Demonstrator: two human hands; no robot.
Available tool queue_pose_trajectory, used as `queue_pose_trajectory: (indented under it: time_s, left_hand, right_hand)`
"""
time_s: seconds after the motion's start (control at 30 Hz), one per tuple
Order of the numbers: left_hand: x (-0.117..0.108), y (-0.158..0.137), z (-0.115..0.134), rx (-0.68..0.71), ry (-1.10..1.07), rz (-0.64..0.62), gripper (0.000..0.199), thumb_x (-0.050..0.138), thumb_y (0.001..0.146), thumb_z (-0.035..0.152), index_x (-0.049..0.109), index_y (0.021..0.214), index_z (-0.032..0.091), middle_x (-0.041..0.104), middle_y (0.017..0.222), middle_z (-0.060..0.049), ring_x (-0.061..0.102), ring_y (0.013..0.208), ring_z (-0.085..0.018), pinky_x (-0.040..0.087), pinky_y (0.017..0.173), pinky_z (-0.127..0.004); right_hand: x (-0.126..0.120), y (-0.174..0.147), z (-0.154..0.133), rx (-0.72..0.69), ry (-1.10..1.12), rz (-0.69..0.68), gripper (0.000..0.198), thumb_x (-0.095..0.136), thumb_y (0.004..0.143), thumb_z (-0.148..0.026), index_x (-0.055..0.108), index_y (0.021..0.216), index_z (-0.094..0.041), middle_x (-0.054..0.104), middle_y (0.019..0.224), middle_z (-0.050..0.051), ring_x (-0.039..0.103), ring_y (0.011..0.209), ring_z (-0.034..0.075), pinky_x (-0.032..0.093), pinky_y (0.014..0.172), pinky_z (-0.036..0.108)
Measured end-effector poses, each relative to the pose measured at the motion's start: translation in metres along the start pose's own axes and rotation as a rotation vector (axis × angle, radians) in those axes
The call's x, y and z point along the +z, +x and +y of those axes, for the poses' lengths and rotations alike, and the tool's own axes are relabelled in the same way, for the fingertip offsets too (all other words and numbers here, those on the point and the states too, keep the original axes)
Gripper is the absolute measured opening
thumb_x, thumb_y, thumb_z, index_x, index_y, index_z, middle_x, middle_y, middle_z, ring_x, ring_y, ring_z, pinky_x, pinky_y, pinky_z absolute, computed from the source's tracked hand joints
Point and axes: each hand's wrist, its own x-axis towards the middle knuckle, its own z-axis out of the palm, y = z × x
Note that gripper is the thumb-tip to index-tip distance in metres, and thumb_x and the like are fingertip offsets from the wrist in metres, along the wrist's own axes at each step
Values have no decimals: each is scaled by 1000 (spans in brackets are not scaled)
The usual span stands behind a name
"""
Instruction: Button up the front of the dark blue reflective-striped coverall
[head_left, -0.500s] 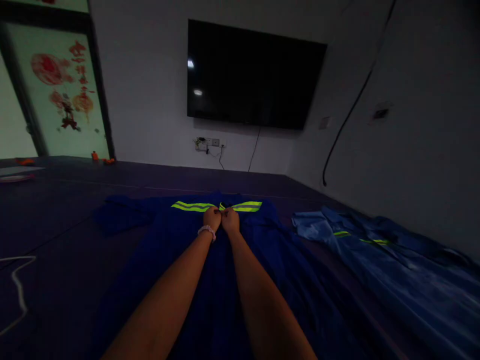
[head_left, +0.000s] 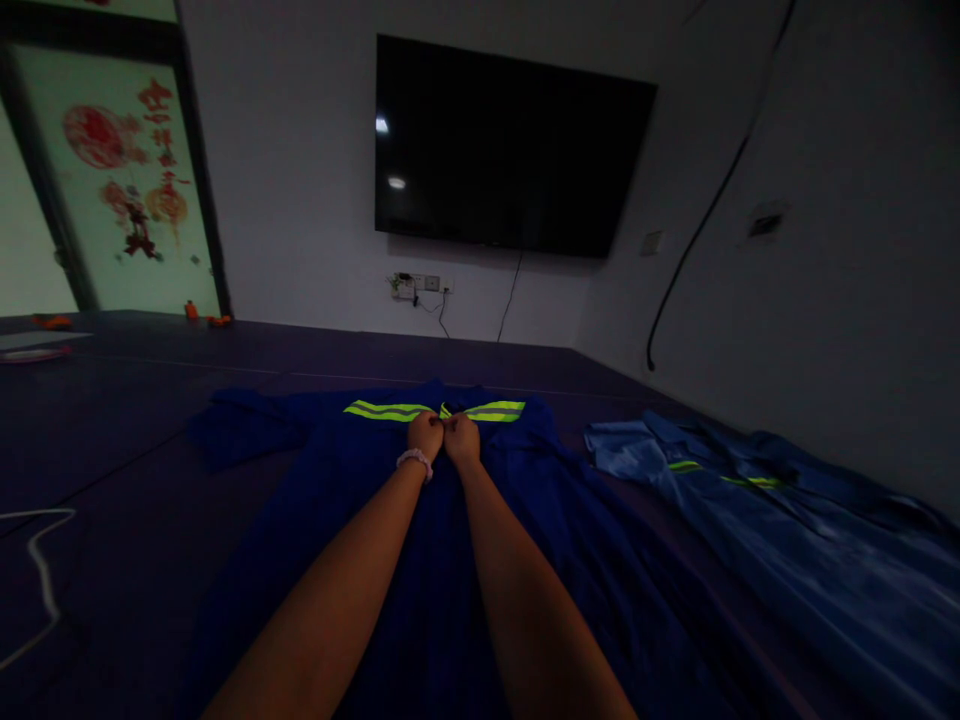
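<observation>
A dark blue work jacket with a yellow-green reflective stripe across its chest lies spread on the floor in front of me. My left hand, with a pink band on the wrist, is closed on the jacket's front at the middle, just by the stripe. Right beside it, my right hand pinches the other side of the front opening. The two hands touch or nearly touch. What exactly sits between the fingertips is too small and dark to make out.
On the right lies a lighter blue garment with yellow-green strips. A white cable curves over the purple floor at left. A television hangs on the far wall, and a black cable dangles on the right wall.
Hardly anything differs. Both hands stay together at the jacket's front, with only slight finger movement and a tiny shift of the view.
</observation>
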Motion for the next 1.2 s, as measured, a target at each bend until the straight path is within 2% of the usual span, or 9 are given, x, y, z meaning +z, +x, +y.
queue_pose_trajectory:
  time_s: [1.2]
  left_hand:
    - [0,0,1,-2,-5,-3,29,44,72,10,67,89,12,68,93,-11,60,90,-18,42,79,-26]
  right_hand:
    - [2,2,3,17,6,16,14,50,80,-15,63,83,-15,67,78,7,61,77,16,40,64,20]
